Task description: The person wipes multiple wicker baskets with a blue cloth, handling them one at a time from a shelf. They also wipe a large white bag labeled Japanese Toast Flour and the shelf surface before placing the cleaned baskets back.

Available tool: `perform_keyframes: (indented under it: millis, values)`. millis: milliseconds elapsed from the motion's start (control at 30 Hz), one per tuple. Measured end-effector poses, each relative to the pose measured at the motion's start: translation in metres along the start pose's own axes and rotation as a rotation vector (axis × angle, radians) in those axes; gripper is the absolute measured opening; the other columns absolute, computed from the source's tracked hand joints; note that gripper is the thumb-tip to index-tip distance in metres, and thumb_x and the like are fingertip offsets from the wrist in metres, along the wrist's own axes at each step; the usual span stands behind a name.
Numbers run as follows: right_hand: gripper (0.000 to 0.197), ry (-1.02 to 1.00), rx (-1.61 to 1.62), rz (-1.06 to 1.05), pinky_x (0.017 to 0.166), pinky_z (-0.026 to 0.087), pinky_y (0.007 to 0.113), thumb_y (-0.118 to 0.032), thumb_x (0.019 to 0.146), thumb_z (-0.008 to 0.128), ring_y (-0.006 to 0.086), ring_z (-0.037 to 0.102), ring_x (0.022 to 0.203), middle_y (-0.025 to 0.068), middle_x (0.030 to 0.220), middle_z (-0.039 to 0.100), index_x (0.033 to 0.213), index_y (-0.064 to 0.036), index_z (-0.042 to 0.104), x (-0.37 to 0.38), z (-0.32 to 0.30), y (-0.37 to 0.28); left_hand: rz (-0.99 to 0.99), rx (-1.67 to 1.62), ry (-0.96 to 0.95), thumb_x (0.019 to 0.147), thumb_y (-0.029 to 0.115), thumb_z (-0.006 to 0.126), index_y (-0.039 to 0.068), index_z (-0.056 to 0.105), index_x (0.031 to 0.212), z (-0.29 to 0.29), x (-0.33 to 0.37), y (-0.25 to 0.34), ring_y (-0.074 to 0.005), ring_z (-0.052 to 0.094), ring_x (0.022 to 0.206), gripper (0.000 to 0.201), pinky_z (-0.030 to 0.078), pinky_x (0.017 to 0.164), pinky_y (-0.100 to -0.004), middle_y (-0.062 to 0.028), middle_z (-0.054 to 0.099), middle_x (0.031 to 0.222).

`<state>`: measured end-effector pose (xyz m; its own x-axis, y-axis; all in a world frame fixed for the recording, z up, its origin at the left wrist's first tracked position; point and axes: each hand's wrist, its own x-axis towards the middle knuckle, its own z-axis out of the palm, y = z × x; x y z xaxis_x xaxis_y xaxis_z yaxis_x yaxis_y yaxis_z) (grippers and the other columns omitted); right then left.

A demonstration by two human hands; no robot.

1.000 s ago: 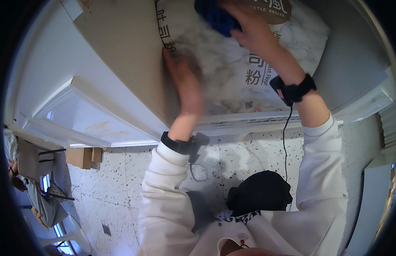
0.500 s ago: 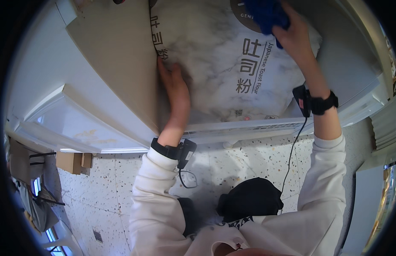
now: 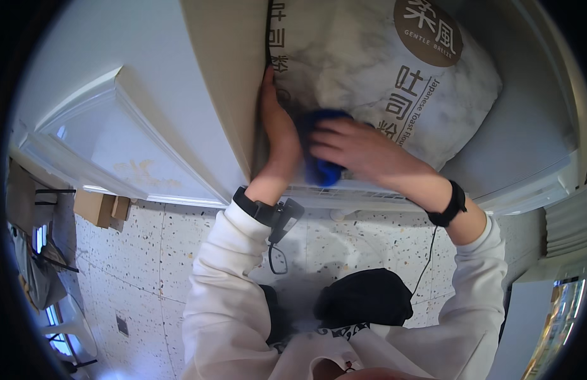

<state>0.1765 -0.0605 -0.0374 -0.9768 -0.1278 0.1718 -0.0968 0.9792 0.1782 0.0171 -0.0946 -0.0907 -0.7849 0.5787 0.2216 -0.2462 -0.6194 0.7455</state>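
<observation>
A large flour bag (image 3: 344, 57) with a pale marbled print lies inside a white fridge-like cabinet, filling the space before me. My left hand (image 3: 279, 130) presses flat against the bag's left side, fingers stretched out along it, close to the cabinet's inner wall (image 3: 220, 76); its fingertips partly slip out of sight. In my right hand (image 3: 360, 149) is a bunched blue cloth (image 3: 328, 174), held at the bag's near left part, just beside my left wrist. The right hand and cloth are somewhat blurred.
A white door (image 3: 141, 145) with a clear plastic shelf stands swung out at the left. Below runs the cabinet's front edge (image 3: 382, 201) above a speckled floor (image 3: 141, 253). Cardboard boxes (image 3: 96, 208) sit at the left, and a thin black cable (image 3: 431, 253) hangs from my right wrist.
My right hand has brought the blue cloth from the bag's far right down to its near left. My left hand stays at the bag's left side. The view has shifted slightly.
</observation>
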Motion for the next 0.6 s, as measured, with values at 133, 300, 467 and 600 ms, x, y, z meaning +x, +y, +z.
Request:
perform_keyframes:
  millis: [133,300,467,600]
  values:
    - [0.057,-0.712,0.689,0.409,0.096,0.046,0.036,0.001,0.061,0.053,0.0312,0.056,0.111,0.0153,0.113,0.062,0.117,-0.0024,0.059,-0.024,-0.061,0.002,-0.023,-0.056,-0.078,0.099,0.03,0.039,0.006,0.047,0.137,-0.005,0.004,-0.011,-0.0183,0.042,0.125,0.046,0.029,0.106,-0.0298,-0.0063,0.047,0.138]
    - [0.059,0.181,0.448,0.477,0.086,0.048,0.033,0.006,0.062,0.053,0.0264,0.062,0.094,0.016,0.101,0.064,0.12,-0.0022,0.057,-0.043,-0.102,0.058,-0.01,0.167,0.059,0.097,0.034,0.043,0.003,0.048,0.131,-0.027,0.009,-0.028,-0.0183,0.044,0.116,0.047,0.032,0.1,-0.0291,-0.007,0.051,0.126]
    - [0.065,0.678,0.001,0.561,0.099,0.042,0.035,0.011,0.065,0.051,0.0277,0.056,0.114,0.0134,0.122,0.059,0.127,-0.0056,0.054,-0.062,-0.072,0.138,-0.063,0.306,0.023,0.096,0.036,0.048,0.001,0.051,0.123,0.005,-0.004,-0.01,-0.0156,0.047,0.097,0.044,0.036,0.09,-0.0284,-0.0055,0.054,0.107]
    - [0.067,0.485,0.057,0.313,0.106,0.038,0.04,0.016,0.058,0.046,0.0331,0.049,0.123,0.0134,0.13,0.055,0.119,-0.0073,0.057,-0.052,-0.015,0.084,-0.139,0.363,0.06,0.096,0.038,0.049,0.0,0.052,0.122,-0.005,-0.003,0.001,-0.0166,0.048,0.097,0.046,0.037,0.09,-0.0287,-0.0064,0.055,0.105]
